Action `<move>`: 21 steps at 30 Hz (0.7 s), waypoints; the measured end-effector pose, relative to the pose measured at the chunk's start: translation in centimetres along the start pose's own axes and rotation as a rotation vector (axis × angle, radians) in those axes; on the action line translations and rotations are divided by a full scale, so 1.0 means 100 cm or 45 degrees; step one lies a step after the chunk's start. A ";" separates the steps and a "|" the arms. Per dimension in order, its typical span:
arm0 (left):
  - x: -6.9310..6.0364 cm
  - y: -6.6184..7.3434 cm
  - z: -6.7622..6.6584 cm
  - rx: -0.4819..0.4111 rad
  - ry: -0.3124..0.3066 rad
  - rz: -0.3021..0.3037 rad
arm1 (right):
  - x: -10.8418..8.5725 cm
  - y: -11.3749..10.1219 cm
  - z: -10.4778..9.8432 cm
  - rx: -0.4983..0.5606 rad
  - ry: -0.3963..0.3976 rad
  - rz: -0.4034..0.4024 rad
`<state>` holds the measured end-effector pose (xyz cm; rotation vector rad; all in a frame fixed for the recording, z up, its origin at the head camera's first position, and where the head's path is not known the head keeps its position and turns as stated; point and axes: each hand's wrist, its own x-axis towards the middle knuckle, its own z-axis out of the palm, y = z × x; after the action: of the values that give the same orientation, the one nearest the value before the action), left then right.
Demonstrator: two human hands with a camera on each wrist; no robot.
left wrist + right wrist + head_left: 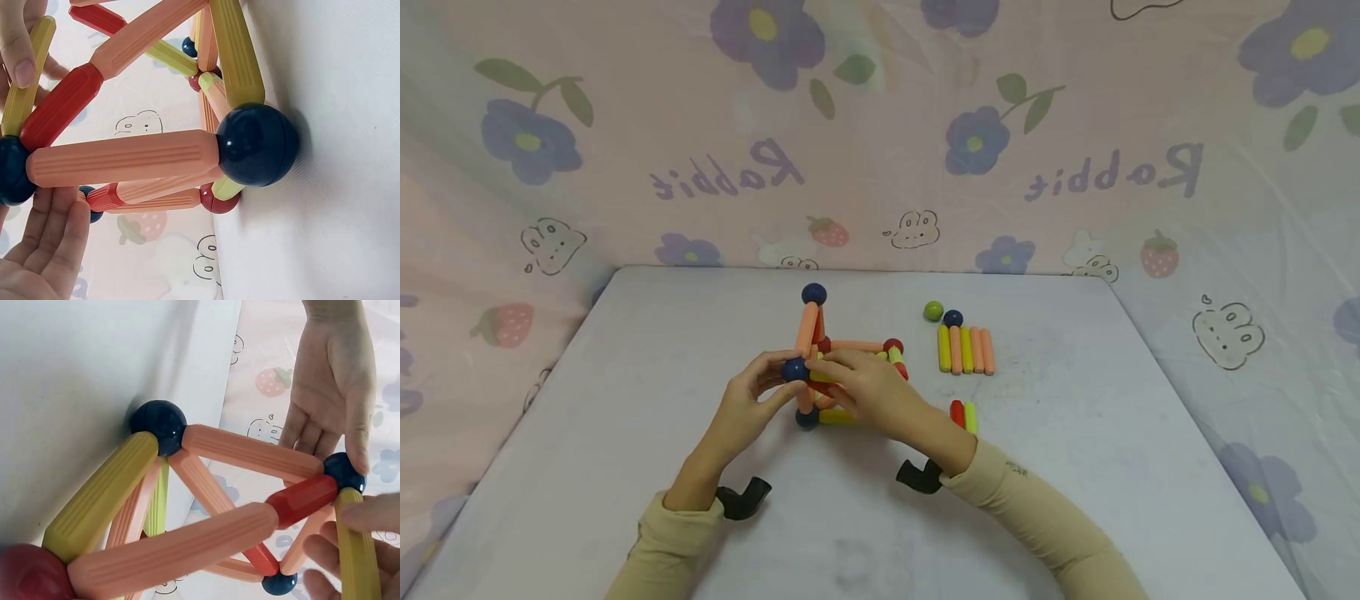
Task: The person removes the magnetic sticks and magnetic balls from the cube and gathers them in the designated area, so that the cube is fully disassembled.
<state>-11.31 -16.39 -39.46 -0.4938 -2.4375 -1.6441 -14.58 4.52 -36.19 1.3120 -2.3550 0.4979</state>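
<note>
A frame of ridged magnetic rods, pink, red, yellow and green, joined by dark blue and red balls, stands on the table. My left hand [741,408] holds the upper dark blue ball [795,370] between thumb and fingers. Pink rods and a red rod [303,501] meet at that ball. With my right hand [880,396] I pinch a yellow rod [358,544], its end against the same ball. Below, a dark blue ball [257,145] sits on the table, joined upward by a pink rod [125,157]. In the head view my hands hide part of the frame.
To the right lie a row of yellow and pink rods [967,350], a green ball [933,311] and a dark blue ball [953,318]. Nearer, red and green rods [957,413] are partly behind the right forearm. Black curved pieces [747,498] sit by both wrists.
</note>
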 end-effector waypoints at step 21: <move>0.000 0.001 0.000 0.009 0.014 0.023 | -0.014 -0.005 -0.008 0.196 -0.027 0.155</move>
<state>-11.27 -16.34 -39.44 -0.5025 -2.4234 -1.6260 -13.38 5.68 -36.13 1.2486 -2.4664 0.7187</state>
